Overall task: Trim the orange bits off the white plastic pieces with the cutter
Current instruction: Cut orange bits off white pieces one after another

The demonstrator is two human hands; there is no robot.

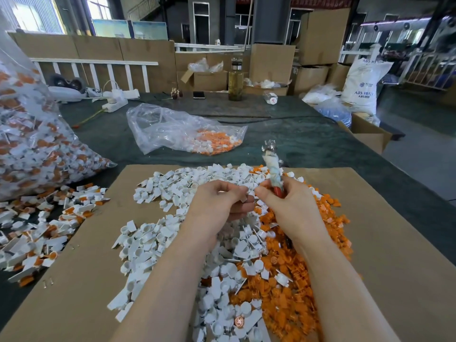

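Note:
My right hand (290, 206) grips the cutter (274, 169), whose tape-wrapped handle sticks up above the fist with a red part showing between the fingers. My left hand (222, 203) pinches a small white plastic piece (244, 199) right beside the cutter's lower end; the cutter's blades are hidden by my fingers. Both hands hover over a brown cardboard sheet (86, 280). Under them lies a heap of white pieces (158, 233), and to the right a heap of orange bits (291, 287).
A big clear bag (32, 144) of white-and-orange pieces stands at the left, with loose pieces (44, 228) spilled before it. A second, nearly flat bag (182, 132) lies farther back on the dark green table. A bottle (235, 81), phone (199, 95) and cardboard boxes are at the rear.

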